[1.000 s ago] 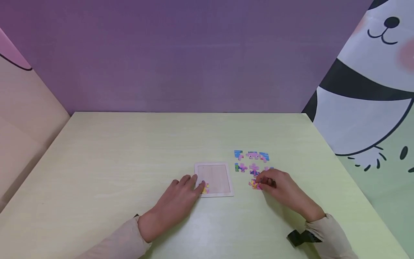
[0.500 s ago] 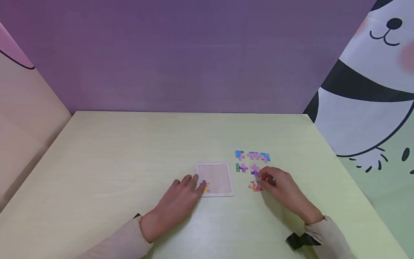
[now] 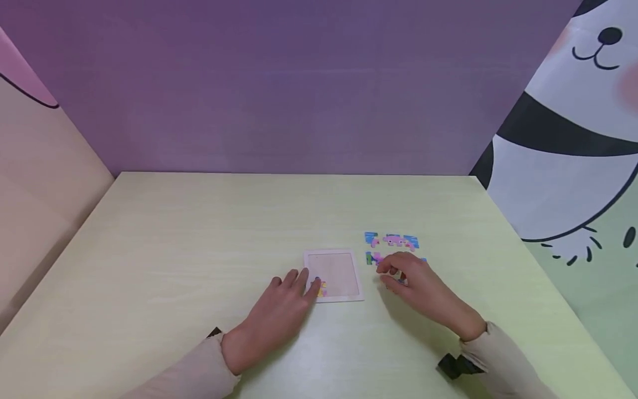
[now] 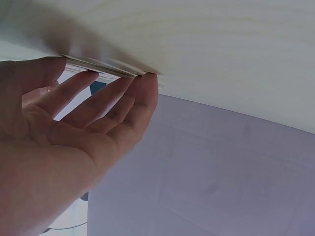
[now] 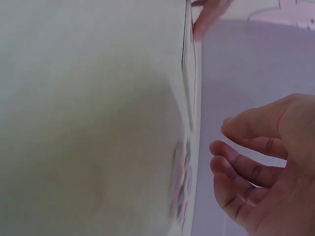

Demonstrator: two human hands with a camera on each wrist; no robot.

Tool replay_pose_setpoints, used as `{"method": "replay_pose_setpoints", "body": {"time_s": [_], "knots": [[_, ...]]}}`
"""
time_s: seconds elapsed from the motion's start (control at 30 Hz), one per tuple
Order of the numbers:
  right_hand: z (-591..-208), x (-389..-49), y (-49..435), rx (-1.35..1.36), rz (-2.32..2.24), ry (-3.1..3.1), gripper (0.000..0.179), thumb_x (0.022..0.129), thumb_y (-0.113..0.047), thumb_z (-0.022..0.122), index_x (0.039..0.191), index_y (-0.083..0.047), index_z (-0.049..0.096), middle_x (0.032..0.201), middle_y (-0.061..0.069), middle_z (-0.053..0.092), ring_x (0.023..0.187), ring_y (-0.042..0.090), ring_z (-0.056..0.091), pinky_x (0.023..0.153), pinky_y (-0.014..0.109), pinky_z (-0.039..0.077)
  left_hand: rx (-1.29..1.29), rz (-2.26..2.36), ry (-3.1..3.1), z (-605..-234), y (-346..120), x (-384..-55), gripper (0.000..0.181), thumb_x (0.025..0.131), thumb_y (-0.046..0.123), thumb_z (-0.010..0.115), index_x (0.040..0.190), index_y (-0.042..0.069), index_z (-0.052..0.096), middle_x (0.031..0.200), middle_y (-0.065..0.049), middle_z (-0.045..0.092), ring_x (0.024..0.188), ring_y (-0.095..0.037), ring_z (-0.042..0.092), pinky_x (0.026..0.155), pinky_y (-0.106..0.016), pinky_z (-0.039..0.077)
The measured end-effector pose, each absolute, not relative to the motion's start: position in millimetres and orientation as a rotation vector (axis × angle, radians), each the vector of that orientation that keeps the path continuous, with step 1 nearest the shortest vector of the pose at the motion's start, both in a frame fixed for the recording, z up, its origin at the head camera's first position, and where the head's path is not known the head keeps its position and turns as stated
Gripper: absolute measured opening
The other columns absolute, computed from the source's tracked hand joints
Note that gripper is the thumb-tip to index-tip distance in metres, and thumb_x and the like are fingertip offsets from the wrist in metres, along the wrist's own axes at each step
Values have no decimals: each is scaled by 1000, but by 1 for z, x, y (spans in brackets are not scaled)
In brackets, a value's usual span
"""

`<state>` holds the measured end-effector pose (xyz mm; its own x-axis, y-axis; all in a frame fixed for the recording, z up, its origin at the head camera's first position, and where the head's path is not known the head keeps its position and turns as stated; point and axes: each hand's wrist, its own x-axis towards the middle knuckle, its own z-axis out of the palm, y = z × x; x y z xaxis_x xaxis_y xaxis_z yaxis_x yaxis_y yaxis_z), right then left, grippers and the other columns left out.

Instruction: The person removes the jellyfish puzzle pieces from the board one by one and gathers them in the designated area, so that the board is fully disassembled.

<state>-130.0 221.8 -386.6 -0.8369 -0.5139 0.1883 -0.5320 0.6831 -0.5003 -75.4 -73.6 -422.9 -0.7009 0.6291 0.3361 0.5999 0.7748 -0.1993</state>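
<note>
A shallow square puzzle tray [image 3: 338, 274] with a pale rim lies mid-table in the head view. At its lower left corner sits a small yellow and pink puzzle piece [image 3: 323, 289]. My left hand [image 3: 276, 313] rests there, thumb by that piece and the other fingertips on the tray's left edge. To the right, my right hand [image 3: 421, 288] hovers just above the table, its thumb and fingers apart. Nothing shows between these fingers in the right wrist view. Beneath it some loose pieces are hidden; a bit of blue shows through the gap.
Loose puzzle pieces lie right of the tray: a blue corner one [image 3: 371, 239], pink ones with eyes [image 3: 395, 240], and a green and pink one [image 3: 374, 258]. A purple wall [image 3: 299, 111] stands behind the table. A black strap [image 3: 458, 366] is at the right cuff.
My right hand has shifted left and slightly up, now covering the lower loose pieces; its thumb and fingers have parted. The left hand keeps its place on the tray. The head view has drifted slightly.
</note>
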Motion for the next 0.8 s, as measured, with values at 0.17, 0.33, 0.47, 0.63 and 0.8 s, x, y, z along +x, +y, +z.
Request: {"method": "replay_pose_setpoints", "body": {"time_s": [0.17, 0.33, 0.47, 0.63, 0.8], "knots": [[-384, -136, 198, 988, 885, -2849, 12, 94, -6, 67, 105, -10, 69, 100, -7, 64, 92, 16, 58, 78, 36, 53, -933, 149, -2570, -423, -70, -76, 38, 89, 10, 66, 127, 12, 67, 123, -15, 65, 102, -27, 61, 69, -36, 52], [-381, -145, 171, 1079, 913, -2889, 11, 94, -7, 67, 105, -9, 68, 99, -5, 65, 92, 15, 59, 81, 39, 53, -936, 158, -2595, -423, -69, -77, 39, 90, 13, 67, 129, 12, 65, 125, -15, 65, 102, -27, 61, 70, -37, 53], [-382, -151, 154, 1174, 928, -2953, 16, 94, -8, 67, 109, -6, 69, 98, -2, 67, 88, 12, 59, 80, 34, 53, -938, 139, -2620, -422, -71, -78, 39, 89, 13, 66, 128, 12, 65, 125, -15, 65, 100, -27, 61, 68, -37, 52], [-387, -152, 144, 1283, 905, -3009, 24, 94, -10, 68, 118, -6, 70, 95, -4, 63, 84, 10, 57, 76, 27, 51, -941, 98, -2617, -420, -72, -80, 31, 89, 14, 65, 119, 9, 68, 114, -11, 67, 89, -23, 60, 62, -34, 49], [-393, -150, 139, 1321, 862, -3000, 29, 94, -15, 69, 122, -11, 68, 91, -7, 56, 84, 12, 51, 76, 28, 47, -921, 85, -2606, -421, -74, -82, 28, 90, 16, 64, 116, 5, 67, 105, -8, 64, 88, -22, 58, 61, -32, 47]]}}
